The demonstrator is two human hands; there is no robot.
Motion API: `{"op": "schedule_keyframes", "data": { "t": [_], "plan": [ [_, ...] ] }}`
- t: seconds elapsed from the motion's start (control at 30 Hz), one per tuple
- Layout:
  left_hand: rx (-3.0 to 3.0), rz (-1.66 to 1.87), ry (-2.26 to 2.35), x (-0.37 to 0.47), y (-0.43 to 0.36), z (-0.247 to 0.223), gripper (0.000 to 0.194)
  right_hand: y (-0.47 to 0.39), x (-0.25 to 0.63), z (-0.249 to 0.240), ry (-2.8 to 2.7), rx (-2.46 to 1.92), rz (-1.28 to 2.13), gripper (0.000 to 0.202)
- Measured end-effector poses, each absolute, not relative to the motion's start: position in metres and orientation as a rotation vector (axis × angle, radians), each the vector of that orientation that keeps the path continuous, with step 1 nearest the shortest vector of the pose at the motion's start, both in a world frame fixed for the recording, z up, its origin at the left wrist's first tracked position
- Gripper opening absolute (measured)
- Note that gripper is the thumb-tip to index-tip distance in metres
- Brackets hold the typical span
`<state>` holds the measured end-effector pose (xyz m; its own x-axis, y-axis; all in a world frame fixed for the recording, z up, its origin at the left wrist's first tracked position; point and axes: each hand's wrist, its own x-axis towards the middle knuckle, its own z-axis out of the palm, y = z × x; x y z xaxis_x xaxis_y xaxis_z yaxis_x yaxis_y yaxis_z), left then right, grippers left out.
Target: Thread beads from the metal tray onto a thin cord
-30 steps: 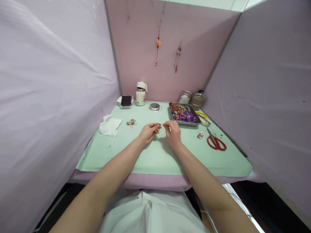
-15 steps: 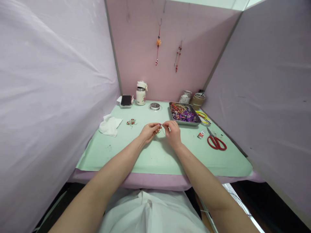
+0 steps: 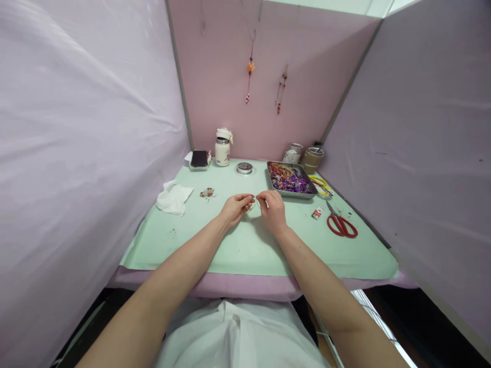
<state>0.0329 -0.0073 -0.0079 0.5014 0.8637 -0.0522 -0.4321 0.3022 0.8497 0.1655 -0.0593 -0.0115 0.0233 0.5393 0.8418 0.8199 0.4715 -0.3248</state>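
Over the middle of the green table mat, my left hand is closed in a pinch on a tiny dark piece at its fingertips, too small to name. Close beside it on the right, my right hand pinches a thin pale cord, which curves down between the two hands. Behind my right hand lies a metal tray of purple beads and red and gold cords. A small cluster of red beads rests to the left of my left hand.
Red-handled scissors and a small packet lie right. At the left is a white cloth. A bottle, a spool, a black-topped box and jars stand behind. Beaded strings hang on the pink wall.
Both hands keep nearly the same place and pinch. The cord's loop between them has shifted slightly.
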Motion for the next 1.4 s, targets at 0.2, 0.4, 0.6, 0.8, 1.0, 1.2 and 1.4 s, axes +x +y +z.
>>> {"op": "schedule_keyframes", "data": {
  "t": [0.2,0.4,0.6,0.8,1.0,1.2,1.4],
  "plan": [
    [0.911,0.912,0.582,0.0323,-0.0085,-0.0071,0.022,-0.0593,0.1650,-0.0115,-1.639,-1.195,-0.315,0.014],
    [0.914,0.912,0.591,0.0326,-0.0089,-0.0069,0.023,-0.0596,0.1648,-0.0108,-1.642,-1.201,-0.327,0.015],
    [0.914,0.907,0.593,0.0328,-0.0090,-0.0071,0.023,-0.0600,0.1647,-0.0103,-1.646,-1.205,-0.356,0.015],
    [0.907,0.893,0.585,0.0325,-0.0093,-0.0060,0.025,-0.0599,0.1648,-0.0107,-1.644,-1.193,-0.343,0.014],
    [0.926,0.890,0.566,0.0317,-0.0090,-0.0077,0.028,-0.0603,0.1641,-0.0105,-1.652,-1.186,-0.317,0.015],
    [0.933,0.892,0.559,0.0327,-0.0120,-0.0077,0.030,-0.0609,0.1633,-0.0115,-1.646,-1.225,-0.255,0.017],
    [0.944,0.981,0.571,0.0383,-0.0144,-0.0082,0.029,-0.0592,0.1596,-0.0125,-1.463,-1.274,-0.017,0.014]
  ]
}}
